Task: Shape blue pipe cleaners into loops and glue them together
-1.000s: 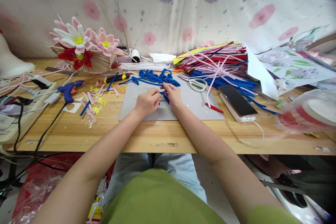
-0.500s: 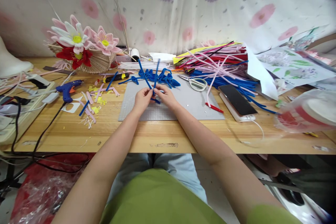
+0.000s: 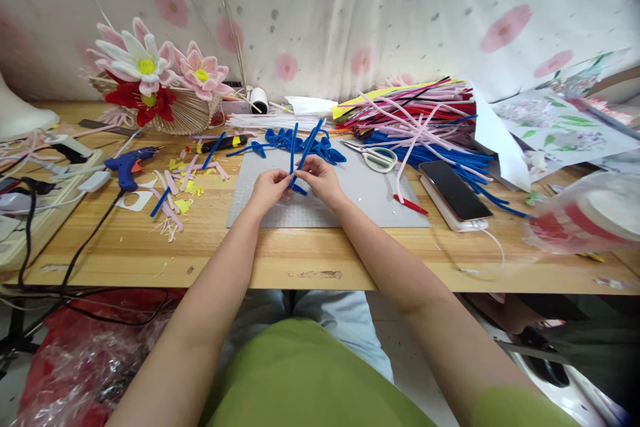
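Blue pipe cleaners (image 3: 311,141) are pinched between my two hands above a grey cutting mat (image 3: 370,203). My left hand (image 3: 271,188) grips them from the left, fingers closed. From the right, my right hand (image 3: 320,179) pinches them close to the same spot. Two blue ends stick up from the fingers and a short piece pokes out below; how they join is hidden by the fingertips. Just behind my hands, several shaped blue pipe cleaner pieces (image 3: 330,151) lie on the mat's far edge.
Scissors (image 3: 377,158) and a red pen-like tool (image 3: 411,205) lie on the mat's right. Beyond are a phone (image 3: 455,190) and a pile of pipe cleaners (image 3: 430,113). At left are a blue glue gun (image 3: 129,167), scraps (image 3: 175,197), and a basket of fuzzy flowers (image 3: 185,113).
The upright blue ends have swung: the left one stands straighter and the right one leans further right. My right hand has shifted slightly. The view has moved a little.
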Demonstrator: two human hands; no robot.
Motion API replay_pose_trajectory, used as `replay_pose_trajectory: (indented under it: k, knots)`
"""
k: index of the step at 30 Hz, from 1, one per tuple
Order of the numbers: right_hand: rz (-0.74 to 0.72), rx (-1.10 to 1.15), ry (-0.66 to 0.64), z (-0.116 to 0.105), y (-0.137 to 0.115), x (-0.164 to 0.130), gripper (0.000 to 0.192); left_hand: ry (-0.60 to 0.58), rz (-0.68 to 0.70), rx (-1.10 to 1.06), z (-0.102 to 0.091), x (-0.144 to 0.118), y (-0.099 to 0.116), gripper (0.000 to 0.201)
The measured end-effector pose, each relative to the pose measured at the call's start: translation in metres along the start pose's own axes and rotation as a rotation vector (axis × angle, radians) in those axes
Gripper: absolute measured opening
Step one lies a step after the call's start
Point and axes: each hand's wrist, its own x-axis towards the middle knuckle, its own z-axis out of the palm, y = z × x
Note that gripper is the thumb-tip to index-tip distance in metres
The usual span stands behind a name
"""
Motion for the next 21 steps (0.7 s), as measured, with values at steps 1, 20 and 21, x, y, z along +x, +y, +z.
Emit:
replay_pose_trajectory:
  k: [1,20,21]
  knots:
    - [-0.009,-0.003,-0.028,0.001,-0.001,-0.001,0.029,0.015,-0.001,0.0,0.0,0.001,-0.001,0.017]
    - [-0.094,-0.871,-0.145,-0.01,0.01,-0.006,0.015,0.083,-0.004,-0.21,-0.026,0.008,0.001,0.025]
    - [-0.103,-0.895,-0.156,-0.009,0.01,-0.006,0.015,0.088,-0.003,-0.221,-0.027,0.008,0.001,0.025]
